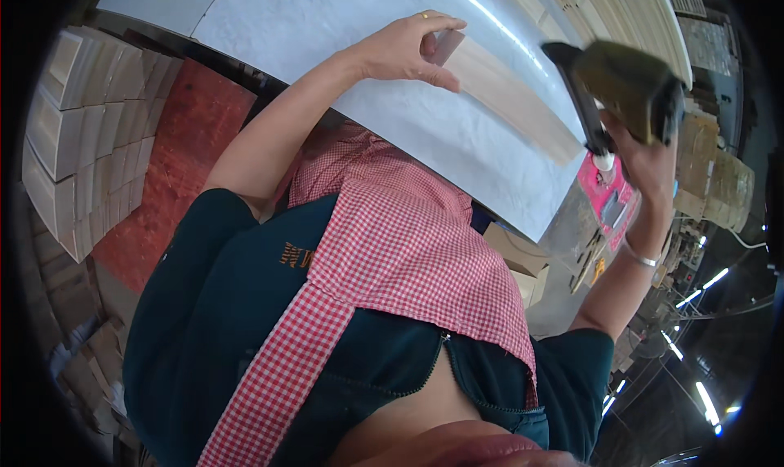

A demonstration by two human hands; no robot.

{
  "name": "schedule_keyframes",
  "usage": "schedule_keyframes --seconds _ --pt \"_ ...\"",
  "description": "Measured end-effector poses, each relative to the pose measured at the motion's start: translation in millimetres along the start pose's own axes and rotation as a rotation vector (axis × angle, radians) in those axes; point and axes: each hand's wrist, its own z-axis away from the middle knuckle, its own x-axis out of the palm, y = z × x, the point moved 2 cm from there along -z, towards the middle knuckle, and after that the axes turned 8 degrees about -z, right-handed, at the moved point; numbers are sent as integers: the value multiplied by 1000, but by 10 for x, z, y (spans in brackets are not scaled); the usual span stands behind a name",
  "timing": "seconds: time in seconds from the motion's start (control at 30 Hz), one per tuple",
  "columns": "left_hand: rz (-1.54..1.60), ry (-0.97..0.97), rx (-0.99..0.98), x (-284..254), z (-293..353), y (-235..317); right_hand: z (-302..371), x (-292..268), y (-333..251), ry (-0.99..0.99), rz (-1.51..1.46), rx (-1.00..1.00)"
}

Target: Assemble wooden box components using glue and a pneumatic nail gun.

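My left hand (420,52) curves around the near left end of a long, pale wooden board (514,95), its thumb at one long edge and its fingers at the other. The board lies slantwise over the white worktop (327,26) and is slightly blurred. Raised at the right, my right hand (641,152) is closed around a hand-held tool (629,83) with a thick olive body and a long black bar. Motion smears it, so its exact kind cannot be made out. A small white round part (603,162) shows by the bar's lower end.
Wooden pieces (621,9) are stacked along the worktop's far right. Pale wooden box-like pieces (90,132) stand piled at the left beside a red surface (175,165). A bright pink item (604,197) and cardboard (518,259) lie beyond the worktop's right corner.
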Motion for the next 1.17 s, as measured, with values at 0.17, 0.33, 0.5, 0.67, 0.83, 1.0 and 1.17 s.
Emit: schedule_keyframes --seconds 0.17,0.33,0.5,0.67,0.83,1.0,1.17 --pt "6 -4 94 -33 -69 106 -413 270 -334 -202 67 -3" --pt "-77 147 -47 21 -233 51 -560 367 -229 -213 -39 -146" --pt "19 28 -135 57 -325 -16 -630 368 -153 -229 -51 -105" --pt "-23 5 -40 148 -312 -76 -692 421 -88 -267 -79 -154" --pt "-89 -48 -60 103 -331 -38 -718 434 -56 -324 -78 -154" --pt "-77 3 -46 138 -316 -58 -733 424 -72 -349 -43 -101" --pt "-73 -9 -57 135 -319 -23 -747 425 -88 -338 -49 -121"
